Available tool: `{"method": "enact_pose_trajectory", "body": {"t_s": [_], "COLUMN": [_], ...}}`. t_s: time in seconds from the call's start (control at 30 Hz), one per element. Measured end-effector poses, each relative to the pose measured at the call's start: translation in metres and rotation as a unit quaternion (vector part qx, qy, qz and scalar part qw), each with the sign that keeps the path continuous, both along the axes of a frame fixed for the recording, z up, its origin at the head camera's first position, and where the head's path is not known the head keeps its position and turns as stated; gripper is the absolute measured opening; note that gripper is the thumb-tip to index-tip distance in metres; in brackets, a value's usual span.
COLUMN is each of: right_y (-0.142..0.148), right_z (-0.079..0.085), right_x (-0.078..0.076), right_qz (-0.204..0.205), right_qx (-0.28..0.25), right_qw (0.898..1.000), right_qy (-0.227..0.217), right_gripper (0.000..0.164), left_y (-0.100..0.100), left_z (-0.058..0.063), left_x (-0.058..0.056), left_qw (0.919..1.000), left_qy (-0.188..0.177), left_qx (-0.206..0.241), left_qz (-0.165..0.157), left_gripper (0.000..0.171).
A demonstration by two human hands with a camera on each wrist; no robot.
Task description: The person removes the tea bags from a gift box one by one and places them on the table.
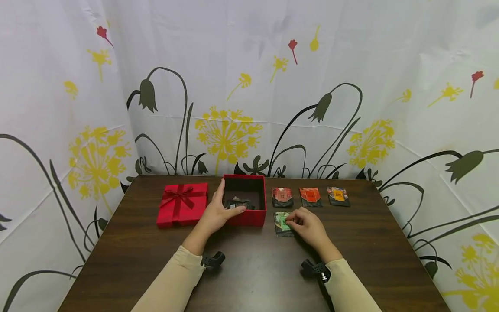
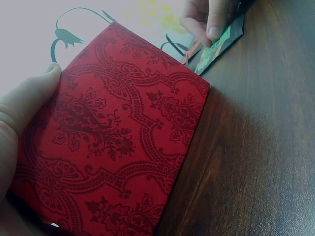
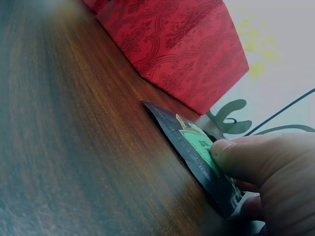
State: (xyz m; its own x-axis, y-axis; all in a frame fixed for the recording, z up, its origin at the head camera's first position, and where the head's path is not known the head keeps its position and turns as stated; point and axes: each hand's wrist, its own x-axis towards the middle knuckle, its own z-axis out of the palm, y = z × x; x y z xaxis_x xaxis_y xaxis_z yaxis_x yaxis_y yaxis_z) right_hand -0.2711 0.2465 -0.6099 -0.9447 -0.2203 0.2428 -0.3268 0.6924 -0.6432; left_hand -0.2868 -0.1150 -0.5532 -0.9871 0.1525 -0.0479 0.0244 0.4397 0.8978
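Note:
My left hand (image 1: 217, 211) grips the open red gift box (image 1: 246, 219) at its near left corner, the thumb over the front rim. Patterned red paper covers the box wall (image 2: 113, 128) in the left wrist view. Inside the box lies a dark packet (image 1: 239, 203), partly hidden by my thumb. Right of the box, my right hand (image 1: 308, 226) pinches a small black packet with a green label (image 1: 282, 224). In the right wrist view the thumb presses the label of this packet (image 3: 184, 142), with the other fingers at its far edge, mostly hidden.
The red lid with a ribbon bow (image 1: 183, 206) lies left of the box. Behind the green packet a row holds a red packet (image 1: 282, 197), an orange packet (image 1: 310, 197) and a yellow-labelled packet (image 1: 338, 196). A flowered curtain (image 1: 249, 86) hangs behind the brown table (image 1: 249, 268).

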Motion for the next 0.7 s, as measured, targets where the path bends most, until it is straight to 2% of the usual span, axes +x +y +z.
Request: {"method": "enact_pose_trajectory", "body": {"t_s": [0.17, 0.33, 0.6, 0.7], "right_y": [0.0009, 0.0009, -0.0008, -0.0016], "right_z": [-0.0008, -0.0025, -0.0013, 0.0003], "right_x": [0.0000, 0.0015, 0.0023, 0.0010], "right_qz": [-0.005, -0.006, -0.006, -0.007], "right_qx": [-0.018, -0.020, 0.001, -0.030], "right_qw": [1.000, 1.000, 1.000, 0.999], "right_qy": [-0.006, -0.021, -0.014, -0.012], "right_gripper": [0.012, 0.005, 0.014, 0.011], "left_y": [0.0005, 0.0008, 0.0006, -0.0003], "left_z": [0.0000, -0.0021, -0.0009, 0.0017], "left_x": [0.0002, 0.0018, 0.0016, 0.0010], "left_qw": [1.0000, 1.0000, 1.0000, 1.0000], "left_qy": [0.003, -0.003, -0.001, 0.002], "left_qx": [0.001, 0.000, 0.004, 0.007], "left_qz": [0.001, 0.003, -0.002, -0.003], "left_gripper": [0.132, 0.131, 0.132, 0.131]}}
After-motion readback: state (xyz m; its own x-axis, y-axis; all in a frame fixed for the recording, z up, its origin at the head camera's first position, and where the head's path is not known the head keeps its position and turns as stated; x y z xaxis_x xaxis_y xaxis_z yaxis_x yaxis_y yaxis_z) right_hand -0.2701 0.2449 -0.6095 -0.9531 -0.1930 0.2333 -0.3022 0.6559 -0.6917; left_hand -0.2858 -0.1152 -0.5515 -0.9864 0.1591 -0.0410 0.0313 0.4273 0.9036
